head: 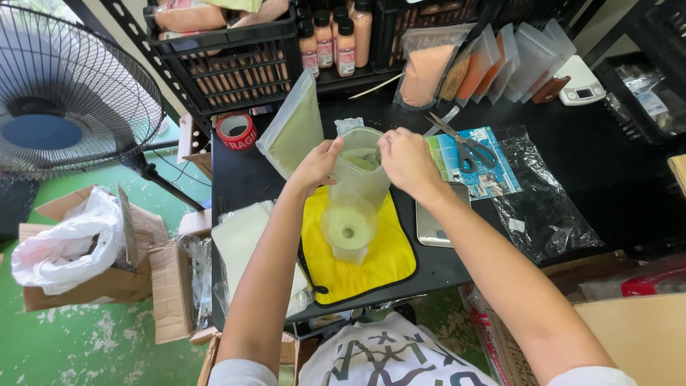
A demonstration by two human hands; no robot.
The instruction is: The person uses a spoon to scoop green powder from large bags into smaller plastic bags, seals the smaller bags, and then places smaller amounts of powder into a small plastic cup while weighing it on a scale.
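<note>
left hand (316,166) pinching clear pouch (361,175) rim | right hand (405,159) fingers clamped on opposite rim | funnel (348,229) just below fingers, on yellow cloth (389,257)

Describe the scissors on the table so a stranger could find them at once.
Start at the black work table, then look just right of the person's right hand. The grey-handled metal scissors lie closed across a blue printed card, blades pointing up-left. They are the only metal tool among plastic pouches.

Bright, even daylight, seemingly from the upper left; soft shadows, sharp focus, wide-angle bending at the edges.
</note>
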